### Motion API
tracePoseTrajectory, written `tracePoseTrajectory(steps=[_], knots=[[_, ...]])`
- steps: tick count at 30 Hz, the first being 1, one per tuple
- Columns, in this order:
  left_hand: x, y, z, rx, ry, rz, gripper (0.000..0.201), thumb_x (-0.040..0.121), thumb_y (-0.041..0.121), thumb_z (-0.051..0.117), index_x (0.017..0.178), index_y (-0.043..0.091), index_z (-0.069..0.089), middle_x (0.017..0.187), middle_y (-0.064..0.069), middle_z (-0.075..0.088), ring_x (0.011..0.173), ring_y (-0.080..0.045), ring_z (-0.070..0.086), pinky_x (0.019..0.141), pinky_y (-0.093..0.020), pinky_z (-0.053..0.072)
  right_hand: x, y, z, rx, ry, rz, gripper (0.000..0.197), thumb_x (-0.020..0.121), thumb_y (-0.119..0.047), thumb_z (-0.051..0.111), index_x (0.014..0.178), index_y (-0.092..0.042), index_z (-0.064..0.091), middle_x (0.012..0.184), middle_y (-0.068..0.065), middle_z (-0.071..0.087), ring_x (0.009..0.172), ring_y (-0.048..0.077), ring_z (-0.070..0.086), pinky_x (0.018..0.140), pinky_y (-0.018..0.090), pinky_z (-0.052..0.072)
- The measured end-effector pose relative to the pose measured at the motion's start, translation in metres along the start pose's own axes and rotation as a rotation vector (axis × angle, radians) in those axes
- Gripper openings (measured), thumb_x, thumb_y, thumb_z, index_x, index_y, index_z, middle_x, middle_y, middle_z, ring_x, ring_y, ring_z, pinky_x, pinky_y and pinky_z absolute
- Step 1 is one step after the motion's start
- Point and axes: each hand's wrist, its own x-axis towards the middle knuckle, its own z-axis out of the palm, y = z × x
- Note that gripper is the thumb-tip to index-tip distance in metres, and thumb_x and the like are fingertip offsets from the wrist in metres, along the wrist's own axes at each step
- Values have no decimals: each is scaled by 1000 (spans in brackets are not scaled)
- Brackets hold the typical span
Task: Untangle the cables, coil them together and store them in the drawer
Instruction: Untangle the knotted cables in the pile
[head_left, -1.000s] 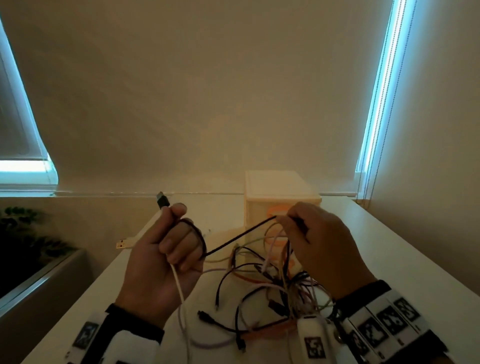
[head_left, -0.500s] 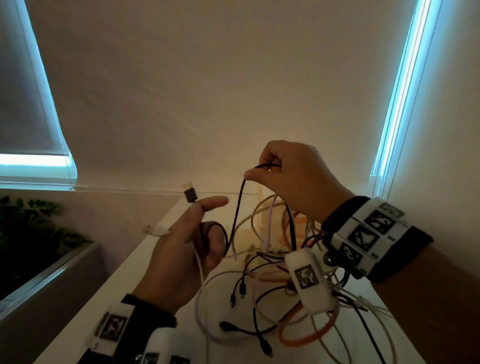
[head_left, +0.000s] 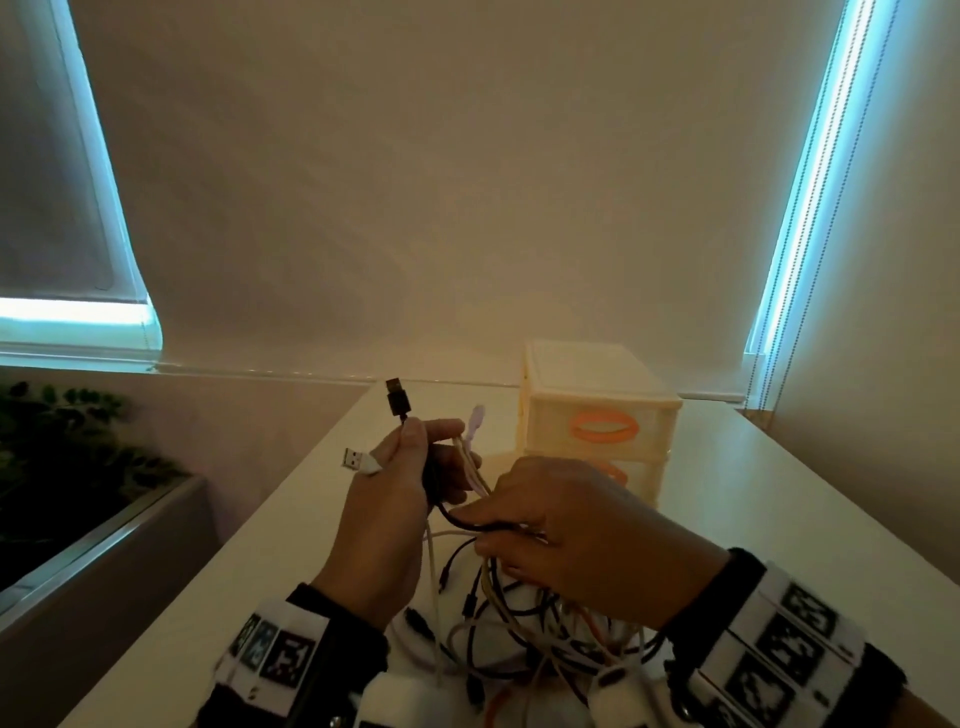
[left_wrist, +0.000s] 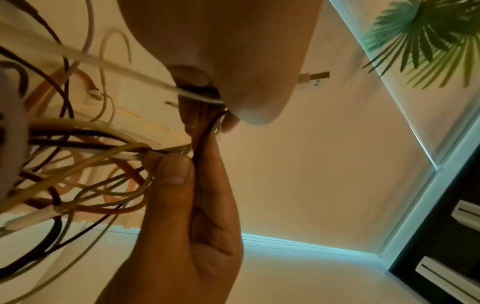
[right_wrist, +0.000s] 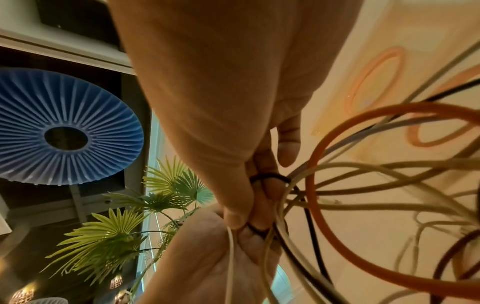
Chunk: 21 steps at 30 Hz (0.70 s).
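Observation:
My left hand (head_left: 431, 457) is raised above the table and grips several cable ends. A black USB plug (head_left: 397, 402) sticks up from it, a white USB plug (head_left: 357, 460) points left, and a lilac plug (head_left: 475, 421) points up on the right. Right beside it, my right hand (head_left: 480, 530) pinches the black cable (head_left: 457, 522), which runs in a short curve from the left hand. The tangle of cables (head_left: 519, 649) hangs below both hands onto the table; an orange cable (right_wrist: 324, 144) loops through it. The cream drawer unit (head_left: 597, 415) with orange handles stands behind, its drawers closed.
The white table (head_left: 291, 519) runs back to the wall, with its left edge close to my left hand. A planter with green leaves (head_left: 62, 441) sits below on the left. Window blinds (head_left: 810, 182) hang at the right.
My right hand has come down from its raised position to just beside the left hand, still pinching the black cable. The stretch of cable between the hands is now short.

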Motion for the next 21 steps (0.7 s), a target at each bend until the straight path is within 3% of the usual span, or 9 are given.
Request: tracePoseTrajectory(steps=[4,7,10,13,15,16,18,19,21], knots=[[0,-7,1,104,98,39,45,110,31,32,101,6,69,78,-11,74,69,-19,68,65,-31,56,-8,0,4,47,-39,43,38,100,-34,57,138,-40,57,103,-14,66,93,6,51,83,33,45],[0,-9,2,188,108,61,42,109,33,33,102,13,69,80,-13,72,69,-19,67,60,-25,55,-11,-1,5,51,-89,120,45,98,-42,57,141,-52,47,108,-17,54,103,5,42,94,35,39],[1,-9,0,259,109,24,39,109,34,34,102,17,68,78,-12,70,66,-16,64,57,-23,53,-11,-2,12,-72,-135,143,48,97,-53,54,143,-55,41,117,-16,47,114,8,38,102,36,31],[1,-7,-1,250,136,8,40,110,31,33,101,12,67,64,-8,61,58,-15,60,59,-30,51,-7,0,24,-187,-152,138,47,97,-57,49,143,-56,39,119,-14,45,119,13,38,102,40,31],[0,-4,0,57,97,-73,41,111,31,33,107,8,67,62,-5,55,59,-19,59,62,-34,50,-5,4,32,-141,-151,121,47,96,-55,52,142,-54,43,120,-11,47,120,15,40,104,41,32],[0,-2,-1,-83,70,-147,41,111,32,34,111,6,66,63,-5,51,58,-19,56,59,-33,48,-5,7,36,-96,-130,91,46,95,-54,55,140,-51,47,120,-10,49,118,14,43,104,40,35],[3,2,-3,-308,55,-288,40,110,34,36,114,3,62,61,-1,41,51,-14,44,47,-27,38,-11,14,42,56,-39,70,45,91,-51,63,135,-46,55,121,-14,50,116,5,47,100,27,41],[5,3,-5,-385,71,-330,39,110,33,37,113,2,60,60,1,35,47,-12,37,42,-24,32,-16,19,44,177,25,129,42,91,-46,67,132,-44,57,122,-19,48,117,-1,47,98,17,40],[8,4,-8,-478,101,-365,36,110,33,37,109,3,58,56,4,30,42,-9,28,35,-21,25,-26,32,48,317,162,246,32,92,-35,70,122,-39,60,118,-26,48,117,-4,49,93,12,41]])
